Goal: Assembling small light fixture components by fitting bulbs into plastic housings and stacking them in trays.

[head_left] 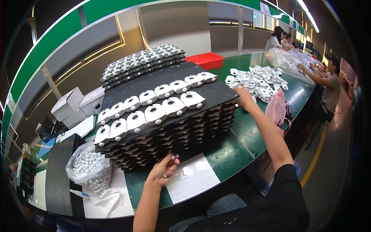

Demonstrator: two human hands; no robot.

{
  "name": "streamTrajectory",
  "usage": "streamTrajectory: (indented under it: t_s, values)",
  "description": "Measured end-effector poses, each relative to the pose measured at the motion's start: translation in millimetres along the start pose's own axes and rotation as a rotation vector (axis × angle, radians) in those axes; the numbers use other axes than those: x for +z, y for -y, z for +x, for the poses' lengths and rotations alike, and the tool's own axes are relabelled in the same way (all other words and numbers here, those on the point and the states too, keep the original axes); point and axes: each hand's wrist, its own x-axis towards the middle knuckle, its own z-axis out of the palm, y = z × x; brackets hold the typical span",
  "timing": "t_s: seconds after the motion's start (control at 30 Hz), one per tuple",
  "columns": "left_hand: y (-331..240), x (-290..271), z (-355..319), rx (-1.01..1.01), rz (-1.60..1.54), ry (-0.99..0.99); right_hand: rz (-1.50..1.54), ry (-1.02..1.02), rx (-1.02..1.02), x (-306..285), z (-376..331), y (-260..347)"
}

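My left hand [164,169] is in front of the stacked trays, its fingers curled round a few small white balls [172,157]. My right hand [246,99] reaches past the stack's right corner, beside a heap of white plastic parts [257,79]. Its fingers are too unclear to show whether they grip one. On the top black tray [154,83], two rows of white parts [155,113] with round holes lie along the near side, each with a white ball at its front edge. More black trays [185,133] are stacked below.
A clear bag of white balls [91,166] stands left of the stack, near a white cloth [110,201]. A white sheet [192,178] lies on the green table [247,127]. Behind are filled trays [143,62] and a red bin [205,60]. Pink fabric [277,106] hangs rightward; co-workers [331,81] sit beyond.
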Motion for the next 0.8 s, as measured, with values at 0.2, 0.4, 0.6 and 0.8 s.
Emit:
streamTrajectory:
  t_s: [0.2,0.4,0.6,0.8]
  values:
    - [2.0,-1.1,3.2,-0.011,0.025,0.013,-0.409,0.027,-0.21,63.2,-75.3,-16.2]
    - [3.2,2.8,1.2,-0.008,0.036,0.015,-0.247,0.019,-0.229,10.0,-119.3,21.1]
    - [1.8,9.0,-2.9,0.034,0.067,0.025,0.111,0.254,-0.034,-44.1,-142.7,34.2]
    - [-0.1,16.4,-9.2,0.118,0.095,0.057,0.241,0.421,0.11,-61.2,-139.9,18.6]
